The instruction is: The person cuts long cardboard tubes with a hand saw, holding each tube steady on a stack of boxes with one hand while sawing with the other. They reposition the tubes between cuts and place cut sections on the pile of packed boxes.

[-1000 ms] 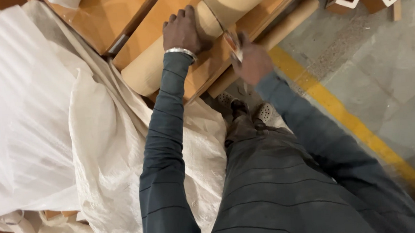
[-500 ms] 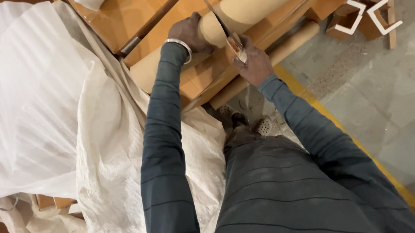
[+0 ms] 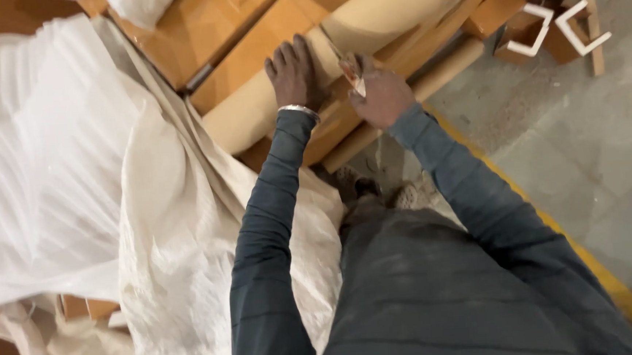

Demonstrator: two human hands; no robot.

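Left hand (image 3: 295,73): flat, fingers spread, pressing on tan roll (image 3: 387,19) lying across wooden blocks (image 3: 250,64). Right hand (image 3: 384,96): just right of roll, closed on small blade (image 3: 349,66) whose tip meets roll's wrap. Judged best practice: keep roll pinned, cut shallow, away from left fingers; white sheeting (image 3: 75,177) lies left of roll

A left hand (image 3: 293,75) lies flat on a tan paper roll (image 3: 366,35) resting across orange-brown wooden panels (image 3: 211,23); the right hand (image 3: 383,97) — just beside it at three o'clock — grips a small blade-like tool (image 3: 351,71) against the roll. White sheeting (image 3: 75,177) spreads toward nine o'clock — grey floor (image 3: 585,146) at three.
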